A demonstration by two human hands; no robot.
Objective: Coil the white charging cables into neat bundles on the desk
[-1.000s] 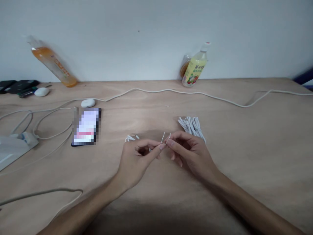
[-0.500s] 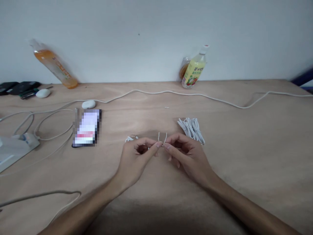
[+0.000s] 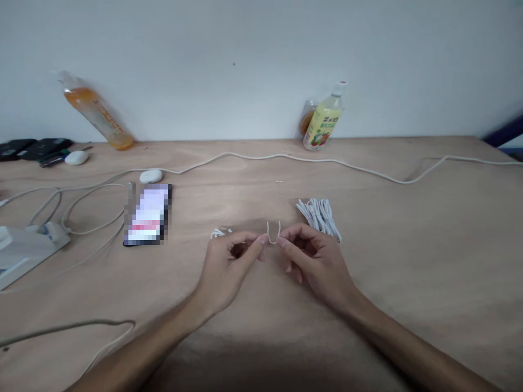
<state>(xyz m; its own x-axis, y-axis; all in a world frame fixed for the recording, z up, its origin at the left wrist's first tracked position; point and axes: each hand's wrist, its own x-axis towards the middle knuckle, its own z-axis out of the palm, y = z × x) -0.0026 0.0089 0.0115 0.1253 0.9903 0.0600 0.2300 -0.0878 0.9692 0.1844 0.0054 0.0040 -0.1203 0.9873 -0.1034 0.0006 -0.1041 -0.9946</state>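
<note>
Pinching wire (image 3: 273, 243) while a bottle (image 3: 101, 120) holds orange liquid (image 3: 81, 100).

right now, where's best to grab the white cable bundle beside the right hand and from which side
Probably across its middle, from above: the white cable bundle lies on the table with its strands drawn together there, while loops fan out at the far end. The right hand crowds the near end, so that side looks less free.
</note>
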